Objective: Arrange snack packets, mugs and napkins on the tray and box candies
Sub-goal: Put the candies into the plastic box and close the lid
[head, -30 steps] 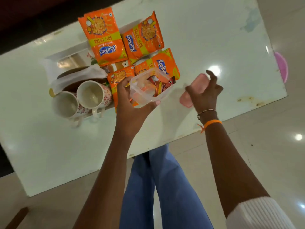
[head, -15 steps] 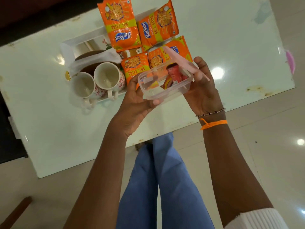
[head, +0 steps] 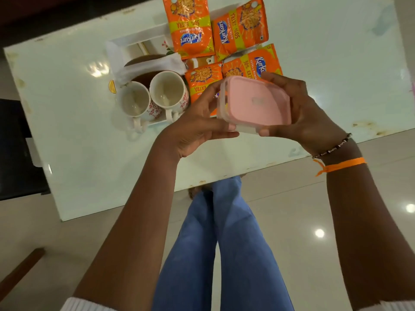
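**Candy box: lid seating**

Step in hand: closing the box (head: 233, 129), held in the air above the table's (head: 78, 142) near edge. The lid (head: 254, 101) sits on top, apparently not fully pressed. Left hand (head: 197, 124) grips its 9 o'clock side, right hand (head: 301, 108) its 3 o'clock. Next: press the rim evenly. Tray (head: 134, 40) lies at 10 o'clock.

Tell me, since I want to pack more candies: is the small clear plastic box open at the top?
No, the pink lid covers the small clear plastic box, held between the left hand and right hand.

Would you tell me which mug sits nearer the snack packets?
The right-hand mug, beside the orange packets; the other mug stands further left.
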Motion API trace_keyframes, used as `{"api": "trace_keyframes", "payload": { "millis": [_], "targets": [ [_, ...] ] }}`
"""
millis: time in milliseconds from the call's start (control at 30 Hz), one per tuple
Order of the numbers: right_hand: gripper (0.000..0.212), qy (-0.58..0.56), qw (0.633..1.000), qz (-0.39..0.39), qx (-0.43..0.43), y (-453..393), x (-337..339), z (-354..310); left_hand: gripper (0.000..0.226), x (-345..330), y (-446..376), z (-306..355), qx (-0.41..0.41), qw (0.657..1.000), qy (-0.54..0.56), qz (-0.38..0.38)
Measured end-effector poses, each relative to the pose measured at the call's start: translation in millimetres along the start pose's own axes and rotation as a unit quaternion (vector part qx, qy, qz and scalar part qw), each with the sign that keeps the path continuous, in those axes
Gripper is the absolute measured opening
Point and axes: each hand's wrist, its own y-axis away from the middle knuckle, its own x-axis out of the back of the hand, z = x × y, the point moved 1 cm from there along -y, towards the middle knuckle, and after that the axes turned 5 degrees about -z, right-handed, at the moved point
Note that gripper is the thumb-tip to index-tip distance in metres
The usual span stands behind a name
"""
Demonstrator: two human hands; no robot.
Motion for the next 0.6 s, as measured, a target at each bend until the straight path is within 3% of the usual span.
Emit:
{"api": "trace_keyframes", "payload": {
  "millis": [133, 233, 333, 400, 467, 533, 600],
  "targets": [
    [0.094, 0.072, 0.997, 0.015, -0.013, 0, -5, 0, 0.085, -2, -1, 4, 0.02, 1.0, -0.004, -0.017],
    [0.092, 0.097, 0.995, 0.038, -0.006, -2, -12, 0, 0.075, 1, 0, 7, 0.027, 0.999, 0.016, -0.018],
    [0.094, 0.114, 0.993, 0.039, 0.001, -2, -19, -1, 0.058, -1, -2, 2, 0.031, 0.998, -0.027, 0.044],
    [0.088, 0.057, 0.997, 0.043, 0.004, 0, -22, -2, 0.051, -2, -3, -4, 0.022, 0.996, -0.057, 0.072],
    [0.067, -0.06, 0.994, 0.094, -0.022, -1, -26, -2, 0.054, -3, -2, -12, 0.009, 0.997, -0.051, 0.065],
    [0.046, -0.165, 0.967, 0.167, -0.094, -6, -34, 1, 0.059, -7, 1, -18, 0.001, 0.998, -0.021, 0.058],
    [0.043, -0.2, 0.938, 0.231, -0.163, -14, -49, -1, 0.053, -14, 0, -22, -0.006, 0.996, 0.004, 0.094]
  ]
}}
